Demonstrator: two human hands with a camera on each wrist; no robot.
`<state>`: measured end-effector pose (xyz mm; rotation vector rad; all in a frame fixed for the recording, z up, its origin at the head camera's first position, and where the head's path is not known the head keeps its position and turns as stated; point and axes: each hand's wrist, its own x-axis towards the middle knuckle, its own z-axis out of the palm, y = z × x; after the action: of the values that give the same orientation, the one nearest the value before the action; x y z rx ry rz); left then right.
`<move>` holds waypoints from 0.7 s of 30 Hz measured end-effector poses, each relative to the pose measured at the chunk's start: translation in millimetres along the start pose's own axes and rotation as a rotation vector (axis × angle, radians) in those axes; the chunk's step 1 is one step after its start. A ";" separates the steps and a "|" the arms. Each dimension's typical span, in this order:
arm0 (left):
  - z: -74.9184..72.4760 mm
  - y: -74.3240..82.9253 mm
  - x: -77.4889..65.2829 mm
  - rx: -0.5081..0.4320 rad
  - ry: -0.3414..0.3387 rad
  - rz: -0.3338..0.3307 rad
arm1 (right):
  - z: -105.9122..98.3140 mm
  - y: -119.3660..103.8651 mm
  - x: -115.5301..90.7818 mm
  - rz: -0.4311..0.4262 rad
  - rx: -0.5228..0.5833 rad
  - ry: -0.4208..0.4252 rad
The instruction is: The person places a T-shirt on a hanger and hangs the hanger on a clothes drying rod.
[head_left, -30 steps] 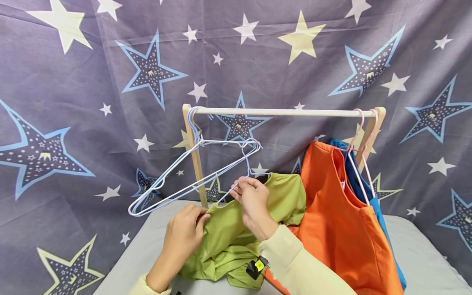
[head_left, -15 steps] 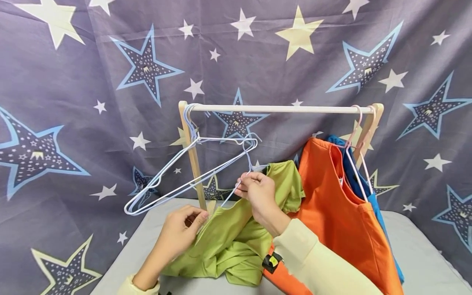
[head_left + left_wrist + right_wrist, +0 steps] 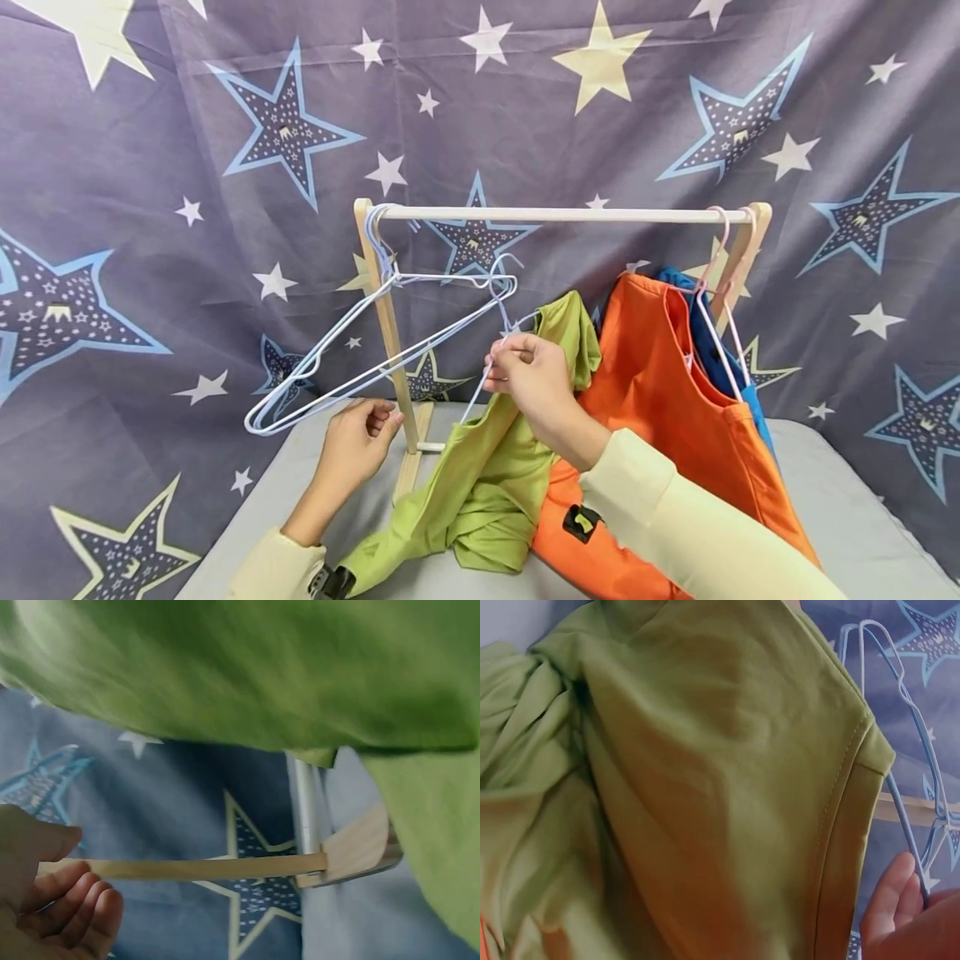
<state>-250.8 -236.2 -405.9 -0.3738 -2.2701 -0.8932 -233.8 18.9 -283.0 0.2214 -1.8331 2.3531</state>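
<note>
My right hand [image 3: 536,379] pinches the sloping arm of a pale blue hanger [image 3: 474,400], whose hook stands upward near the rack. A green shirt [image 3: 487,492] hangs partly on this hanger, its far shoulder over the other arm and the rest bunched low. In the right wrist view the fingertips [image 3: 900,862] are at the bare wire [image 3: 904,814] beside the neckline. My left hand [image 3: 356,446] hovers left of the shirt, fingers loosely bent and holding nothing. The left wrist view shows thumb and fingers apart, beneath the green cloth [image 3: 247,675].
A wooden clothes rack [image 3: 388,333] with a white rail [image 3: 570,214] stands on the grey surface [image 3: 832,492]. Spare hangers [image 3: 442,276] hang at its left end. An orange top [image 3: 645,358] and a blue garment [image 3: 671,274] hang right on pink hangers. A starry curtain [image 3: 637,150] is behind.
My left hand has let go of the shirt's edge and drawn away left; that side has dropped. My right hand, still on the hanger, has risen slightly, and the hanger tilts more steeply.
</note>
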 end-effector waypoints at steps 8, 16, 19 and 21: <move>16.0 -14.0 12.8 -0.053 0.059 -0.121 | -14.7 -20.8 -4.5 -0.015 -0.074 -0.050; 27.3 -18.7 20.7 -0.132 0.087 -0.245 | -37.3 -47.5 -2.9 -0.025 -0.191 -0.108; 30.0 -18.2 23.7 -0.149 0.087 -0.265 | -47.1 -61.0 0.1 -0.017 -0.278 -0.140; 31.6 -17.3 25.4 -0.158 0.091 -0.267 | -53.9 -71.4 2.1 -0.012 -0.339 -0.158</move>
<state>-292.9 -226.5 -414.8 -0.0956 -2.2036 -1.2046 -222.3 88.5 -228.0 0.3823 -2.2575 2.0230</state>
